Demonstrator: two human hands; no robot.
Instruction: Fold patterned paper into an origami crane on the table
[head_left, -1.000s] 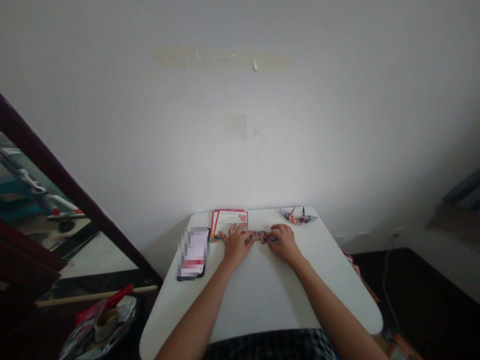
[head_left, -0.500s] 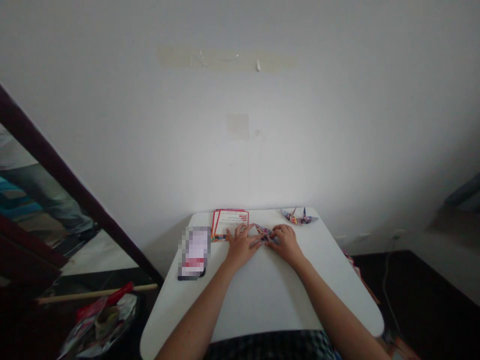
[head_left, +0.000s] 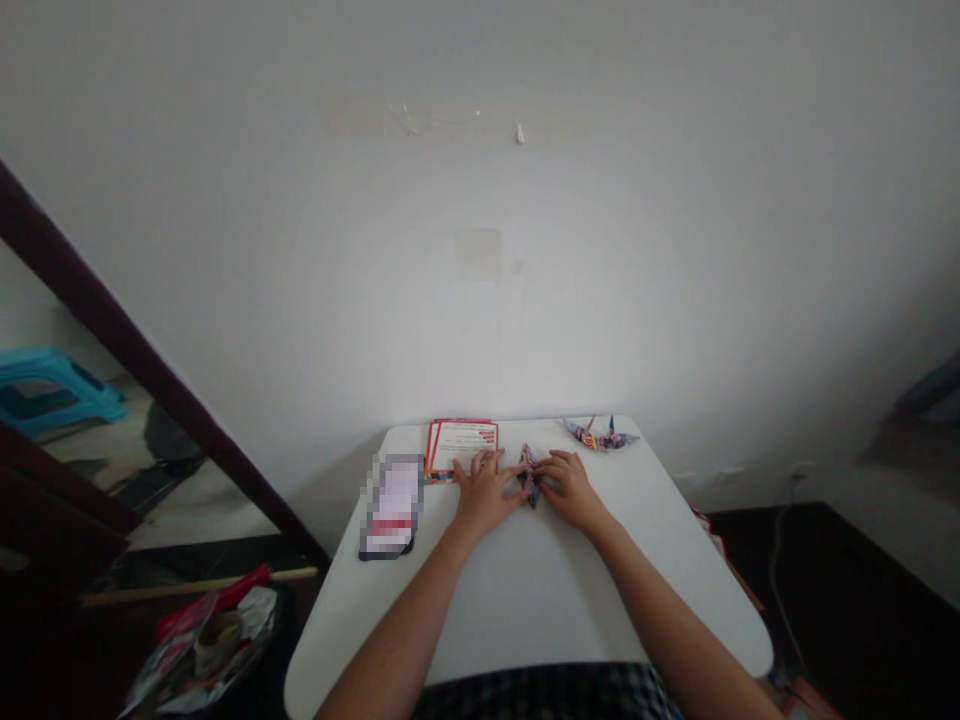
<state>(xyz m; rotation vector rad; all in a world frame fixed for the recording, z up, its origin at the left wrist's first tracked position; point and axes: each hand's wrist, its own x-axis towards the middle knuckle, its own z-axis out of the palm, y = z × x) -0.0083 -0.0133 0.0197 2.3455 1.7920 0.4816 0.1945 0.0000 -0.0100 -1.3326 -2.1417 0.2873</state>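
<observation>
Between my two hands is a small piece of folded patterned paper (head_left: 531,490), narrow and pointed at its top and bottom ends. My left hand (head_left: 484,492) holds its left side with thumb and forefinger, while the other fingers lie spread near the paper cards. From the right, the fingers of my right hand (head_left: 571,487) are closed on the paper's other side and hide part of it. A finished-looking origami crane (head_left: 600,437) in similar printed paper rests at the table's back right corner.
Red-edged printed cards (head_left: 465,440) lie at the back of the white table (head_left: 517,610). A phone (head_left: 394,505), its screen blurred, lies at the left. The wall (head_left: 637,250) stands right behind. Down left is a bag-lined bin (head_left: 217,640) beside a dark-framed mirror (head_left: 161,390).
The folded paper has turned from lying slanted to standing nearly lengthwise between my hands. My fingers have shifted slightly around it. In the mirror, a leg has gone and a blue stool shows more.
</observation>
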